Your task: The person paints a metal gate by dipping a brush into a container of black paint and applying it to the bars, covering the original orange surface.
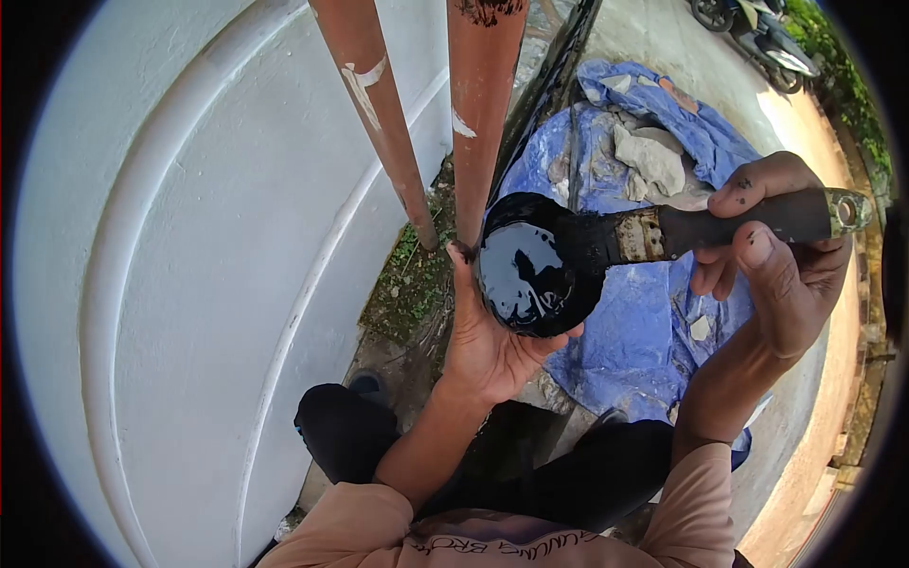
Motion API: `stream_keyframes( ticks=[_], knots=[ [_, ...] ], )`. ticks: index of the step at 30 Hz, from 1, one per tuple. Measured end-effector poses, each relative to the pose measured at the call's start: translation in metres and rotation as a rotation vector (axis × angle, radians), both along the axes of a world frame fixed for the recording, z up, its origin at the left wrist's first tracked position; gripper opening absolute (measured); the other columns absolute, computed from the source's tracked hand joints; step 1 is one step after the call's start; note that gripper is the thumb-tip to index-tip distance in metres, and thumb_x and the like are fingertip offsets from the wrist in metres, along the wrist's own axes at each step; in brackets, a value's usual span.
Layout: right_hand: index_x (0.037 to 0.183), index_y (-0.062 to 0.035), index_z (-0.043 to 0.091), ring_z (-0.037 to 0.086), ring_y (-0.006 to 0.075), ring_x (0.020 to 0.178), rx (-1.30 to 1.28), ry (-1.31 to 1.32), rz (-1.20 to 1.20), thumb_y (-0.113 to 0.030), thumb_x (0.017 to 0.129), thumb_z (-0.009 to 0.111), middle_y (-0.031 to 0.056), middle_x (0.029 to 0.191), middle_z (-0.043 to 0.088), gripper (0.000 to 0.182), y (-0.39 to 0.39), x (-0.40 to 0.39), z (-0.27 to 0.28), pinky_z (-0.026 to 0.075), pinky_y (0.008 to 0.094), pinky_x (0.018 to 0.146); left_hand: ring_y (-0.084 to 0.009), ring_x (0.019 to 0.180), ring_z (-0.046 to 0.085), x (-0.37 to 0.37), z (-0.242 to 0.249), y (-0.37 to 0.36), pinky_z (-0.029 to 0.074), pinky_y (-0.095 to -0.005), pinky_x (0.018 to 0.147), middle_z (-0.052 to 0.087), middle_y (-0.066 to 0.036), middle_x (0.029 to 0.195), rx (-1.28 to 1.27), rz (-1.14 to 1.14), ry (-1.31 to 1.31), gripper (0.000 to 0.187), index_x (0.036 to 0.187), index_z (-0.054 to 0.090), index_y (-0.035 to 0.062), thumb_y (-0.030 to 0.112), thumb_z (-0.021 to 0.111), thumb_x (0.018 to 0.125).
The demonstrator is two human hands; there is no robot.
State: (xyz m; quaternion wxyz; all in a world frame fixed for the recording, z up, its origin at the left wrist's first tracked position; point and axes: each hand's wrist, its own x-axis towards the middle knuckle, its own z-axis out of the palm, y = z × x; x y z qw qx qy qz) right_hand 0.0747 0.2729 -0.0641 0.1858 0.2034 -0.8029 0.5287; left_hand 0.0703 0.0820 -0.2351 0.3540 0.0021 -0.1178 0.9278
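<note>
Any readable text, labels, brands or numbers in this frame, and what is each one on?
Shirt: dark lettering along the chest at the bottom edge, upside down and curved, too distorted to read.
Brush in the right hand: no marking legible.
Paint container in the left hand: no label visible.

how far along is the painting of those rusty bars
Barely started. Done: only a black patch at the top of the right bar. In hand: the left hand holds a container of black paint, and the right hand dips the brush into it. Left: the left bar shows only rust-brown with white smears.
</note>
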Motion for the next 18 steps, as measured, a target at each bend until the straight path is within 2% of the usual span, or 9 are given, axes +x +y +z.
stream_keyframes(
  ticks=[2,5,11,13,16,18],
  knots=[
    [0.093,0.0101,0.065,0.066,0.0167,0.056,-0.018,-0.027,-0.068,-0.011,0.087,0.071,0.0159,0.085,0.064,0.023,-0.027,0.0,-0.002,0.049,0.021,0.044,-0.0443,0.096,0.069,-0.004,0.006,-0.008,0.064,-0.045,0.077,0.064,-0.028,0.118,-0.002,-0.033,0.015,0.087,0.138,0.049,0.0009,0.072,0.051,0.088],
    [0.094,0.0086,0.067,0.065,0.0153,0.057,0.041,-0.07,-0.093,-0.008,0.084,0.073,0.0155,0.086,0.065,0.02,-0.047,-0.001,-0.005,0.049,0.0213,0.046,-0.0393,0.095,0.071,-0.008,0.01,-0.021,0.066,-0.0426,0.076,0.062,-0.028,0.121,-0.041,-0.074,0.07,0.091,0.14,0.043,0.0008,0.076,0.038,0.09],
    [0.095,0.0069,0.069,0.066,0.0151,0.06,0.038,-0.076,-0.199,-0.006,0.084,0.074,0.0146,0.087,0.066,0.018,-0.078,0.011,-0.014,0.05,0.0215,0.048,-0.0374,0.096,0.071,-0.02,0.005,-0.036,0.066,-0.0412,0.076,0.063,-0.026,0.121,-0.029,-0.103,0.143,0.084,0.139,0.045,0.0024,0.072,0.038,0.093],
    [0.096,0.0075,0.069,0.067,0.0169,0.06,0.033,-0.06,-0.239,-0.007,0.084,0.075,0.0161,0.087,0.067,0.02,-0.085,0.016,-0.012,0.051,0.0229,0.048,-0.04,0.095,0.071,-0.019,0.007,-0.04,0.065,-0.0425,0.076,0.065,-0.025,0.119,-0.035,-0.104,0.083,0.082,0.138,0.048,0.0037,0.071,0.042,0.092],
    [0.093,0.0061,0.072,0.065,0.0134,0.062,-0.059,-0.041,-0.27,-0.001,0.08,0.076,0.0138,0.089,0.071,0.016,-0.09,0.032,0.007,0.054,0.0233,0.052,-0.0405,0.093,0.071,-0.019,0.022,-0.044,0.065,-0.0422,0.075,0.066,-0.025,0.116,-0.035,-0.029,0.088,0.079,0.136,0.051,0.0039,0.07,0.044,0.093],
    [0.095,0.0079,0.072,0.068,0.0175,0.068,0.031,0.074,-0.194,0.001,0.077,0.076,0.0179,0.091,0.071,0.019,-0.086,0.035,0.013,0.056,0.0255,0.054,-0.0398,0.093,0.071,-0.02,0.035,-0.046,0.065,-0.0415,0.075,0.066,-0.024,0.115,-0.051,0.033,0.125,0.077,0.135,0.051,0.0037,0.069,0.044,0.094]
  ],
)
